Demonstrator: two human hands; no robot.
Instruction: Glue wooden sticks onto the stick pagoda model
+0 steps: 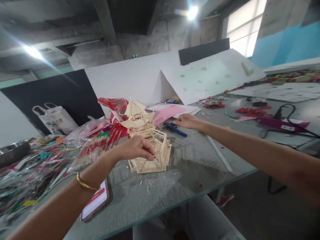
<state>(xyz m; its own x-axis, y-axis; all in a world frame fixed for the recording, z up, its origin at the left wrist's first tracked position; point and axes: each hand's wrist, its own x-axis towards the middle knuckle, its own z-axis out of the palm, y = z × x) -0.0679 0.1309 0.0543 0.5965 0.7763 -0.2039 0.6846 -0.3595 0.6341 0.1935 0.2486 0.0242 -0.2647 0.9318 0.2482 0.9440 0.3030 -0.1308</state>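
A model pagoda of pale wooden sticks [138, 118] stands on the table, with a tiered pointed roof behind and a many-sided frame base [147, 168] in front. Over that base is my left hand [138, 148], thumb and fingers pinched together. Whatever sits between those fingertips is too small to name. Farther right, my right hand [187, 120] reaches out with its fingers curled together at the blue-handled pliers [178, 130]. One handle lies bare on the table; the fingers appear to grip the other, though their tips are partly hidden.
A phone [96, 201] lies near the front edge. Plastic-wrapped materials [91, 148] crowd the left side, near a tote bag [56, 120]. Pink paper [167, 114] lies behind the pliers. A white strip [219, 153] and a purple power strip [285, 124] are to the right.
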